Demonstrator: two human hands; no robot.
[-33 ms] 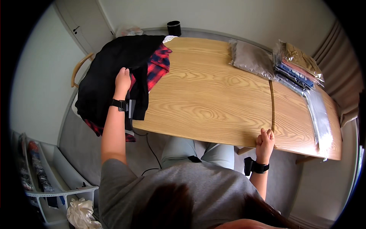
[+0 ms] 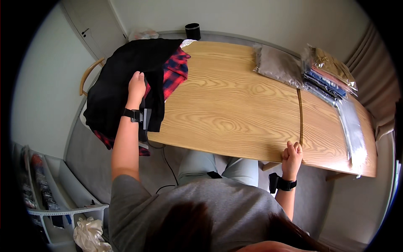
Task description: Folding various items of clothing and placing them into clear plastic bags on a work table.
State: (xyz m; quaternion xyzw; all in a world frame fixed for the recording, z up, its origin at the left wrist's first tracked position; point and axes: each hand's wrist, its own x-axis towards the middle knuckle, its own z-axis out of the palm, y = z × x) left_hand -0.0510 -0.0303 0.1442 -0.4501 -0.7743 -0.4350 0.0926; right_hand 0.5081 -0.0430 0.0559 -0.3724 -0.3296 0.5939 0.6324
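Observation:
A black garment (image 2: 117, 71) lies spread over the left end of the wooden table, and its left edge hangs over the side. My left hand (image 2: 137, 89) is closed on its cloth near a fold, with the fingertips partly hidden. From under the black cloth shows a red and navy plaid garment (image 2: 176, 71), and more plaid hangs below the table's front edge. At the front right of the table, my right hand (image 2: 291, 158) is curled in a loose fist by the edge, with nothing visible in it.
Grey-brown bagged clothing (image 2: 277, 63) and a stack of bagged garments (image 2: 329, 71) lie at the back right of the wooden table (image 2: 226, 101). Clear plastic bags (image 2: 352, 130) lie nearer. A chair (image 2: 86, 80), a black bin (image 2: 192, 31) and a white shelf unit (image 2: 69, 212) stand around.
My left hand has shifted very slightly away from me on the black garment. My right hand holds its place.

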